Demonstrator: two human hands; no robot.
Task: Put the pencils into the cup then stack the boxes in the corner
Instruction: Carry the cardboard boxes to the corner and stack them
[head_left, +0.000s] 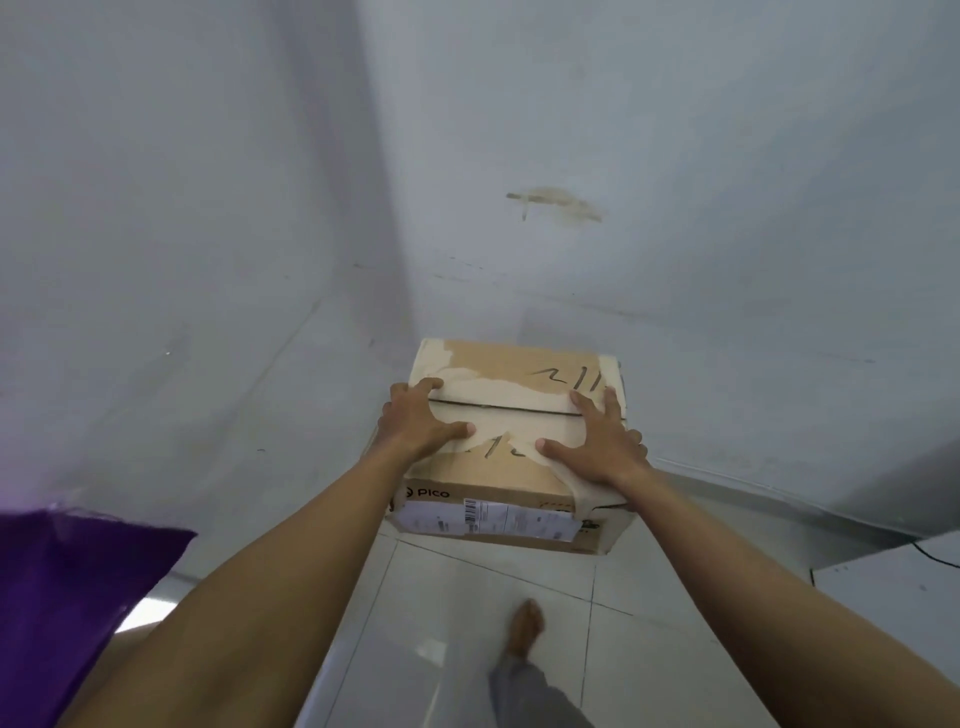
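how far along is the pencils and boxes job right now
Done: cannot tell; no pencils or cup are in view. In hand: the left hand and right hand hold one cardboard box from both sides, close to the wall corner. Left: no other box shows in that corner, so the stacking looks barely begun.

Purple cloth (67, 587) at left, stained white wall (556, 205), tiled floor (441, 597).
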